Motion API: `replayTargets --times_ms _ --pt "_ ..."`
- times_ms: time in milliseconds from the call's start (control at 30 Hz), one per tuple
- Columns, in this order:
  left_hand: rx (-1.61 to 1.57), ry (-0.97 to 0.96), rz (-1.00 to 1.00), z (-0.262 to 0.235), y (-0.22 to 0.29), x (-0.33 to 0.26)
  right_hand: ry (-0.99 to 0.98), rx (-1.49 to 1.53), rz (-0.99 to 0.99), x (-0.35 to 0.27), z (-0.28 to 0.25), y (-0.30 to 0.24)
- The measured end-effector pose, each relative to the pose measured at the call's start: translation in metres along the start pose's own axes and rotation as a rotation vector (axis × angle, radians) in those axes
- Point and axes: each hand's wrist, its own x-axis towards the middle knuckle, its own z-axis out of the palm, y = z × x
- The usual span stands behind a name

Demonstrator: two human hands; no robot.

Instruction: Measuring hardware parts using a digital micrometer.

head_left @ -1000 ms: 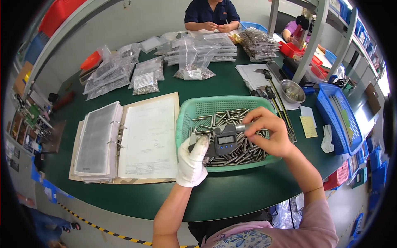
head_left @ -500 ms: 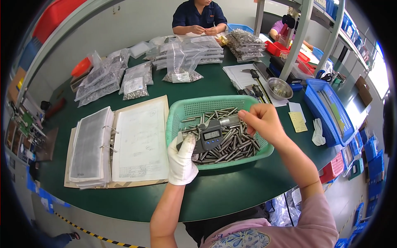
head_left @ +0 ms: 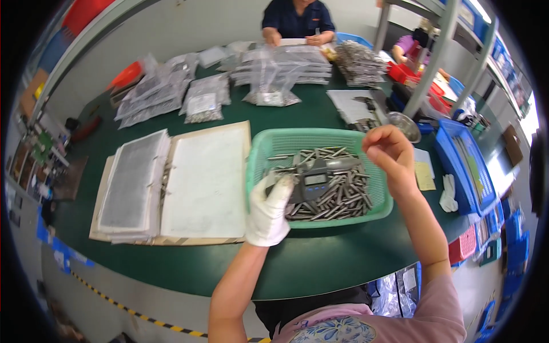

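Observation:
A digital micrometer [head_left: 315, 179], dark grey with a small display and a silver thimble, is gripped in my left hand [head_left: 269, 211], which wears a white glove. It hovers over a green perforated plastic basket [head_left: 320, 224] holding many short metal pins [head_left: 344, 197]. Whether a pin sits between the measuring faces is hidden by the gloved fingers and blur. My bare right hand [head_left: 394, 163] is raised over the basket's right rim, just beyond the thimble's end. Its fingers are loosely curled, with thumb and forefinger apart and nothing visible between them.
An open ring binder [head_left: 206, 188] lies left of the basket. Bags of metal parts [head_left: 280, 68] are piled behind. A clipboard with calipers [head_left: 360, 108], a metal bowl [head_left: 404, 127], a blue basket [head_left: 466, 168] and a white glove [head_left: 449, 193] are to the right. A co-worker [head_left: 298, 20] sits opposite.
My right hand has come off the micrometer's thimble and moved up and right. The whole view has shifted slightly. Across the table, the co-worker's hands have moved apart, with a pale flat object between them.

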Motion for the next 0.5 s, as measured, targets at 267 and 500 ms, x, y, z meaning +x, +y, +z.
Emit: replayTargets --times_ms 267,500 --pt "-0.209 -0.065 -0.062 -0.004 -0.001 0.000 -0.232 -0.309 0.026 -0.008 -0.001 0.010" --pt "-0.139 -0.012 -0.082 -0.008 -0.007 0.006 0.047 0.326 0.375 -0.026 0.036 0.038"
